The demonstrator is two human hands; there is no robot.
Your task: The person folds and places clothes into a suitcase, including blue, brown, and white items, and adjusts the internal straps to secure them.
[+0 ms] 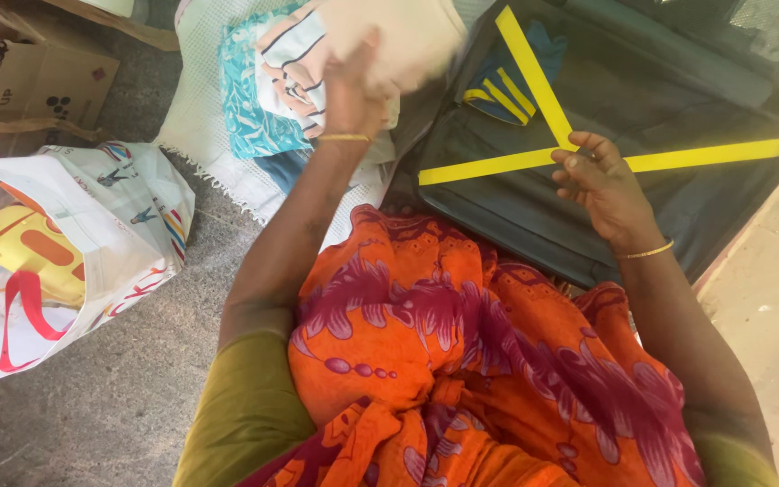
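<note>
Left hand (351,97): raised over the folded clothes; a cream cloth (398,36) is pinched between thumb and fingers, the grip closed on its lower edge.
Right hand (599,185): held over the suitcase (678,203); fingers are loosely curled and nothing is held. Fingertips lie at the point where the yellow straps (534,86) cross; whether a strap is touched cannot be told.
Cloth position: lifted clear, above the teal patterned garment (250,108), left of the suitcase rim.
Cloth handling: judged light, soft and limp. Sagging and unfolding are to be expected when it is gripped at one edge only. No fragility is indicated; slip is judged low.
Hold point: a folded edge or corner is judged best, with support from the second hand beneath if the fold is to be kept.
Suitcase: open on the floor, dark lining exposed; a blue item (534,50) is tucked under the straps.
Surroundings: white mat (209,135) under the clothes; printed carrier bag (65,252) and cardboard box (38,86) at far left, well apart from both hands.
Lap: orange and magenta fabric (462,361) in the foreground.
</note>
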